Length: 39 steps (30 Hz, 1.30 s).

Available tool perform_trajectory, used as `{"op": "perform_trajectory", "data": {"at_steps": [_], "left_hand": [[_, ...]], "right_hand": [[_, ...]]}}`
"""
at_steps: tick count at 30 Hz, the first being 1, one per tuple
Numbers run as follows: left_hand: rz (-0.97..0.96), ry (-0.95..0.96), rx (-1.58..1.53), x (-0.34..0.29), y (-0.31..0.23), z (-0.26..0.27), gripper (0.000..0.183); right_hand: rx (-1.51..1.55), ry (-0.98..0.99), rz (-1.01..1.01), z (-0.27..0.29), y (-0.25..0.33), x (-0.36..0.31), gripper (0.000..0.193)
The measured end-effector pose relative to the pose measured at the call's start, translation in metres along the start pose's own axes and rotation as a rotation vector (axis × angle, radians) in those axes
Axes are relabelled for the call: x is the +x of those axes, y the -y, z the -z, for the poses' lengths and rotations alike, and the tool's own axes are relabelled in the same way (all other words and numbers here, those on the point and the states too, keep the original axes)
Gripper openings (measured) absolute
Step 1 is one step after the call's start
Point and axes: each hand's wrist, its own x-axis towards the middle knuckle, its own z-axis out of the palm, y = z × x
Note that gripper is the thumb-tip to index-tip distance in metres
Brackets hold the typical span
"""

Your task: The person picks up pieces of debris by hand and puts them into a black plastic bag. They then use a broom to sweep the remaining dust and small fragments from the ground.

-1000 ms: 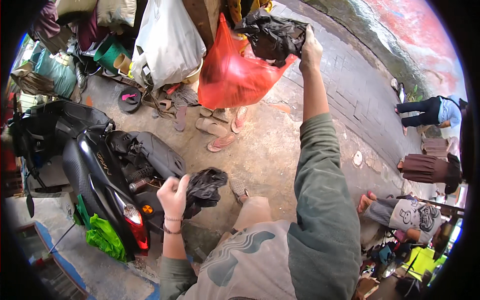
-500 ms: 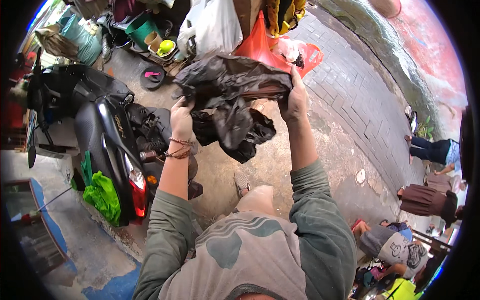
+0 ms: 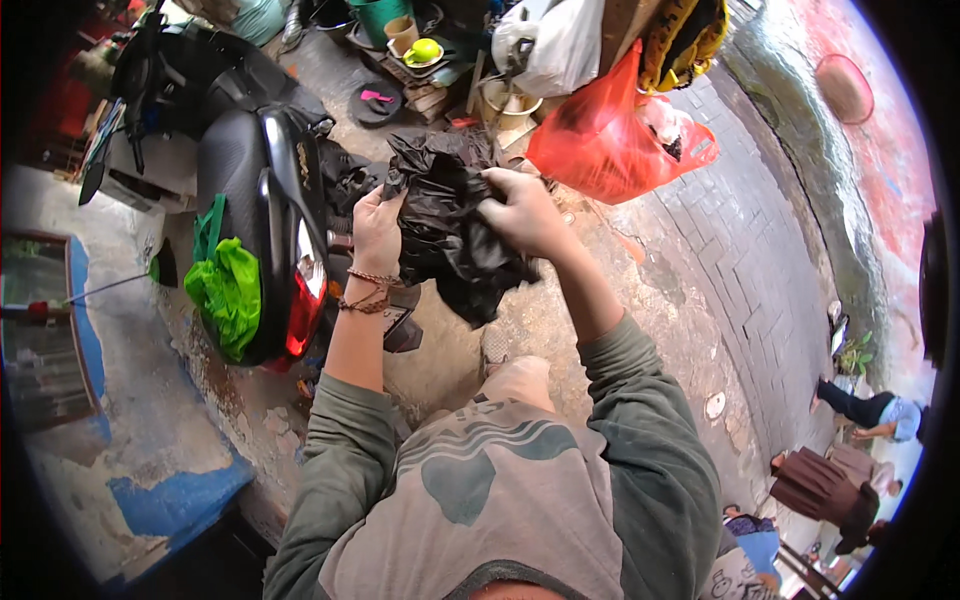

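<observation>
gripping a crumpled black plastic bag (image 3: 450, 225) between them, both hands are raised in front of the person's chest in the head view; the left hand (image 3: 377, 228) is closed on the bag's left edge, fingers curled into the film, with string bracelets (image 3: 366, 290) around the wrist just below it; the right hand (image 3: 522, 210) is clenched on the bag's upper right part, knuckles up, touching the bunched plastic; the bag hangs down between the two hands, its lower end dangling below them above the concrete floor (image 3: 560, 330); just left of the left hand stands a black scooter (image 3: 250, 170) with a red tail light, and a green bag (image 3: 228, 290) hangs against its side, further left and lower than the left hand; above and right of the right hand hangs a red plastic bag (image 3: 600, 135), near but apart from the black bag; a white plastic bag (image 3: 555, 45) hangs above the right hand; beyond the hands a green bucket (image 3: 380, 15) sits on the floor among clutter; far to the lower right of the right hand, well apart, other people (image 3: 850, 450) stand on the brick paving.
</observation>
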Motion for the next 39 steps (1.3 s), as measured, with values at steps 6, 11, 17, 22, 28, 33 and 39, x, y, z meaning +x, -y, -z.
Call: {"op": "perform_trajectory", "data": {"at_steps": [6, 11, 17, 22, 28, 33, 39], "left_hand": [[0.169, 0.082, 0.142, -0.019, -0.022, 0.062, 0.021], [0.266, -0.014, 0.245, -0.037, -0.035, 0.095, 0.026], [0.12, -0.14, 0.799, -0.057, -0.053, 0.084, 0.043], [-0.243, 0.113, 1.193, -0.082, -0.096, -0.009, 0.059], [-0.41, -0.133, 0.915, -0.07, -0.081, 0.04, 0.011], [-0.153, -0.283, 0.952, -0.115, -0.129, 0.129, 0.014], [-0.213, -0.496, 0.772, -0.206, -0.181, 0.186, 0.015]], "right_hand": [[0.726, -0.016, -0.451, 0.014, -0.004, 0.016, 0.014], [0.848, -0.074, -0.502, 0.018, -0.009, 0.023, 0.016], [0.895, -0.081, -0.485, 0.002, 0.0, 0.024, 0.019], [0.621, -0.099, -0.428, -0.036, 0.03, 0.021, 0.017], [0.57, 0.231, -0.3, -0.054, 0.052, 0.023, 0.023], [0.524, 0.482, -0.148, -0.079, 0.051, 0.03, 0.042], [0.4, 0.467, 0.035, -0.188, 0.124, 0.036, 0.029]]}}
